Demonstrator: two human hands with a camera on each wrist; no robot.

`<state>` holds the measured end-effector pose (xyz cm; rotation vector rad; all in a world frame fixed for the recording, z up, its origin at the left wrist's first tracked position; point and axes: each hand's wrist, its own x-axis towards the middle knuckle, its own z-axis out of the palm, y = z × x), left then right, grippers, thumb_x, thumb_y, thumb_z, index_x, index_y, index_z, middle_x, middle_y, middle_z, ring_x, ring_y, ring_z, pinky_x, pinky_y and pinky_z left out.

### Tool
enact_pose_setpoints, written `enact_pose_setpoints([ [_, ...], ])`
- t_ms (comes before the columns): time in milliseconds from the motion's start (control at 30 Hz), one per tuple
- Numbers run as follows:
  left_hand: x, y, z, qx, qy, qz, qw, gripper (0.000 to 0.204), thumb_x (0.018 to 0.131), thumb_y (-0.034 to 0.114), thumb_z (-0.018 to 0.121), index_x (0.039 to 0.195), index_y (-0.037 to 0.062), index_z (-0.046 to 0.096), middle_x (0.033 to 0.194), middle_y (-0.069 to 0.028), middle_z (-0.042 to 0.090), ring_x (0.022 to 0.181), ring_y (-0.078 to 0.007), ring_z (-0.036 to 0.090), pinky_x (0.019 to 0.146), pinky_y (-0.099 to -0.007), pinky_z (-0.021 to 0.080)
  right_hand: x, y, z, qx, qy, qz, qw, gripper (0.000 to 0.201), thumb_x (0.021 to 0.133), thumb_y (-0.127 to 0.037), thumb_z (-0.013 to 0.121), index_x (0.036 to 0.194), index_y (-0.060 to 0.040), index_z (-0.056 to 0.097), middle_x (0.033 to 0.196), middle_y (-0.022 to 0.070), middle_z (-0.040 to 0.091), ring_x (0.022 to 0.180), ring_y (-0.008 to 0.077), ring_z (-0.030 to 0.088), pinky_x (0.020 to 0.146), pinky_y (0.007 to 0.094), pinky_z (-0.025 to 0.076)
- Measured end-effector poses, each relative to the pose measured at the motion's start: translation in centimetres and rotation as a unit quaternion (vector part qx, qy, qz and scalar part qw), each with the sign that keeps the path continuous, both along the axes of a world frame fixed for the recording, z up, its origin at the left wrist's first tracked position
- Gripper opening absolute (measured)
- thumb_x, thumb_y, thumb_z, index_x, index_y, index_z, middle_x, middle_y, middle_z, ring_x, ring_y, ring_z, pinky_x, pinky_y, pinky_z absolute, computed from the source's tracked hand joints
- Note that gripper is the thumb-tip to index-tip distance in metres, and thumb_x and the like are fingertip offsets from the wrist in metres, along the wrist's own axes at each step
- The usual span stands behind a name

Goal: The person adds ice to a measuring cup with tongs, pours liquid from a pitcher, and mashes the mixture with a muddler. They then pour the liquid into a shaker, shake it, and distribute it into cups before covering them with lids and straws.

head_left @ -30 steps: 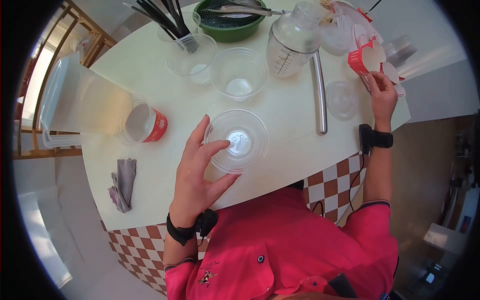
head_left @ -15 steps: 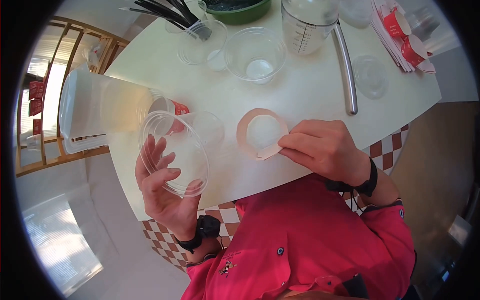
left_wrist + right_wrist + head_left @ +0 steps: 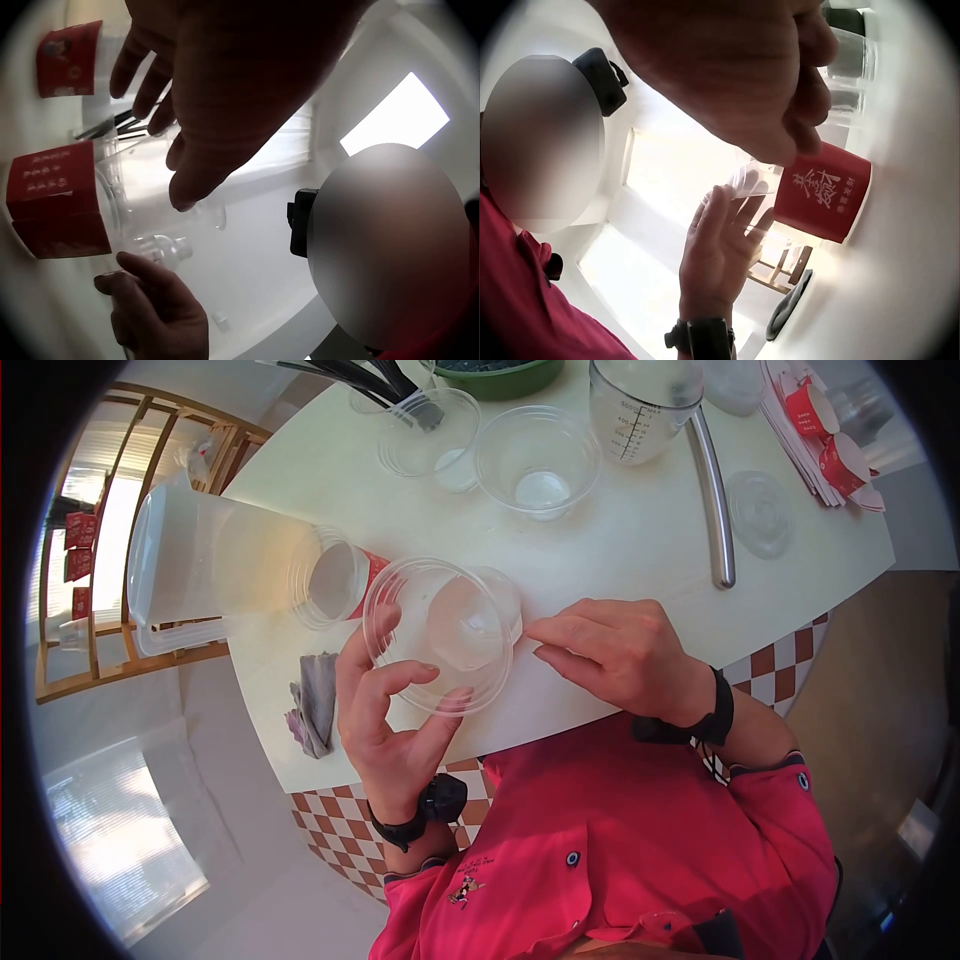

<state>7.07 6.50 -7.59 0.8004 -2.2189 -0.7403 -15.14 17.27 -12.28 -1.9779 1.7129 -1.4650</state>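
Note:
A clear plastic cup [image 3: 440,695] is tilted in my left hand [image 3: 385,715], with the fingers and thumb round its side near the rim. Against its far end lies a paper sleeve, seen pale through the clear wall in the head view; its outside is the red printed band [image 3: 64,199] in the left wrist view. At the sleeve's edge my right hand [image 3: 635,665] pinches with thumb and fingertips. The right wrist view shows the red sleeve [image 3: 821,191] just below those fingers. How deep the cup sits inside the sleeve is hard to tell.
Left on the table lie stacked clear containers [image 3: 215,555], a red-sleeved cup [image 3: 340,580] and a grey cloth [image 3: 315,705]. Behind stand a clear cup [image 3: 540,455], a measuring bottle [image 3: 635,425] and a green basin [image 3: 510,380]. A metal rod [image 3: 713,510], lid [image 3: 762,515] and sleeves [image 3: 810,410] are rightward.
My right hand has brought a sleeve from the pile at the right to the middle. The cup in my left hand has tilted and moved right against the sleeve since the previous frame.

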Motion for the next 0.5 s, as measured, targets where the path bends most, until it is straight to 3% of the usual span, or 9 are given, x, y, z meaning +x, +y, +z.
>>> enact_pose_setpoints([
  [267,1.0,0.2,2.1,-0.016,-0.065,-0.013,0.998,0.036,0.065,0.008,0.090,0.091,0.0062,0.066,0.137,-0.0191,0.060,0.132,-0.0400,0.055,0.105,-0.0503,0.047,0.3,0.1,-0.2,0.009,-0.011,0.016,1.000,0.018,0.085,-0.011,0.076,0.103,-0.0096,0.073,0.085,0.0023,0.071,0.070,0.0198,0.069,0.059,0.0309,0.055],
  [500,0.5,0.0,1.0,-0.015,-0.160,-0.010,0.987,0.039,0.065,0.003,0.086,0.099,0.0062,0.066,0.142,-0.0185,0.057,0.138,-0.0422,0.048,0.108,-0.0499,0.045,-0.7,1.1,-0.3,0.010,-0.037,-0.006,0.999,0.017,0.086,-0.012,0.077,0.102,-0.0098,0.073,0.085,0.0029,0.072,0.069,0.0203,0.068,0.060,0.0319,0.055],
])
